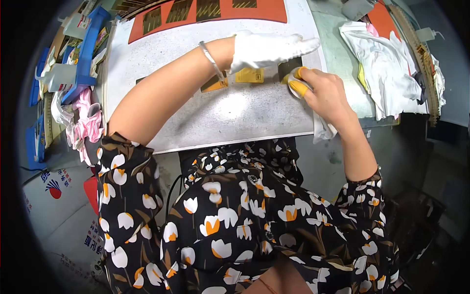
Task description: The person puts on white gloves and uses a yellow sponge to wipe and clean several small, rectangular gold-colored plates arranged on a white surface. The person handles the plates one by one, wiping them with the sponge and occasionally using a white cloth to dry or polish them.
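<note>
My left hand wears a white glove and lies flat, fingers together, pressing on the grey speckled work board just above a dark square piece. My right hand, with yellow finger cots on two fingertips, pinches a white cloth against that dark piece. A yellow card-like piece and an orange-brown piece lie in a row to the left, partly under my left forearm. A silver bangle sits on my left wrist.
An orange sheet with several dark gold-striped pieces lies at the board's far edge. White squeeze bottles and blue trays stand at left, with pink and white gloves below. Crumpled white cloths lie at right.
</note>
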`<state>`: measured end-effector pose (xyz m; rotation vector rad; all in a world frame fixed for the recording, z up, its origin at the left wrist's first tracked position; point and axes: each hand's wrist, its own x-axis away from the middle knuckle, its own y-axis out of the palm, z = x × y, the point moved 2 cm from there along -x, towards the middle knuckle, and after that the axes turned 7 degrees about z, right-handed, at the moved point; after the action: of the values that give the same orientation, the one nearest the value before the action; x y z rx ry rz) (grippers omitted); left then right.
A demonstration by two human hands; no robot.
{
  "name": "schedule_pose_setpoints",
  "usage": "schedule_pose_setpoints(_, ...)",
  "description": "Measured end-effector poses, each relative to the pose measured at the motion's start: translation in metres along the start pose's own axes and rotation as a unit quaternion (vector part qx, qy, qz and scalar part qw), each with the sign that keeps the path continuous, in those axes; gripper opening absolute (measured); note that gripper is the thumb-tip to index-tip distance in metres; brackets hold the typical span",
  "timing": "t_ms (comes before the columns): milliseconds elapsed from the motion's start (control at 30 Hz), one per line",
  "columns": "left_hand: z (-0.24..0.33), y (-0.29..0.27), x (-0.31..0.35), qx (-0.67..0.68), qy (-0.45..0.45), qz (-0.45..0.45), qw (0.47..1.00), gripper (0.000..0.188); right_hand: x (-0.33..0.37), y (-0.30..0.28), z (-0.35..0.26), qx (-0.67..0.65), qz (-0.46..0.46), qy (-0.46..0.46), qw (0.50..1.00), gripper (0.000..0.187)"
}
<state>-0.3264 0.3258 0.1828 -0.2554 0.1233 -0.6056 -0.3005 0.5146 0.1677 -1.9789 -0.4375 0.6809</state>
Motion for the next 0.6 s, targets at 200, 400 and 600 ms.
schedule_pose_setpoints(200,-0.011,0.010,-0.004,0.071,-0.016,0.019,0.997,0.036,-0.013,0.024,0.003,0.045,-0.037,-0.020,0.998,0.020)
schedule_pose_setpoints(400,0.003,0.000,-0.013,-0.141,-0.079,-0.048,0.986,0.043,-0.012,0.015,0.001,0.042,-0.080,-0.048,0.995,0.020)
schedule_pose_setpoints(600,0.006,-0.050,0.053,-0.070,0.087,0.176,0.978,0.051,-0.010,-0.060,0.025,-0.272,0.139,0.074,0.949,0.017)
